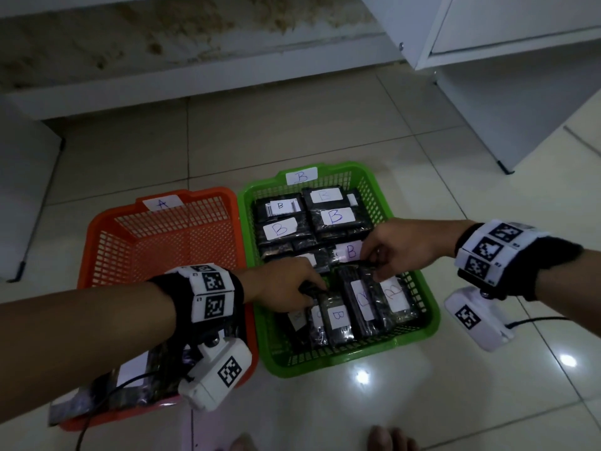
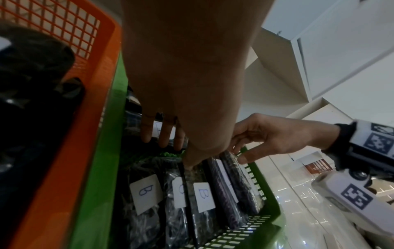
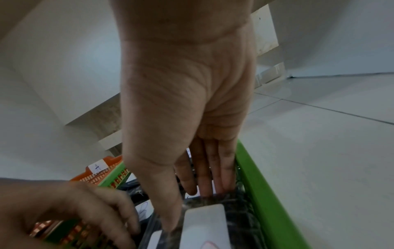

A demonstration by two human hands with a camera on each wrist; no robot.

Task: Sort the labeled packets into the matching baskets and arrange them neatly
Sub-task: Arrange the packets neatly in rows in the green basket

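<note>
A green basket tagged B holds several dark packets with white B labels: flat ones at the far end, a standing row at the near end. My left hand pinches the top edge of a standing B packet in that row, thumb in front and fingers behind. My right hand grips the top of the rightmost standing packet, whose white label shows under the thumb. The orange basket tagged A sits to the left, with a packet at its near end under my left forearm.
Both baskets stand side by side, touching, on a glossy tiled floor. A low white ledge runs along the back wall and a white cabinet stands at the back right. My toes show at the bottom edge.
</note>
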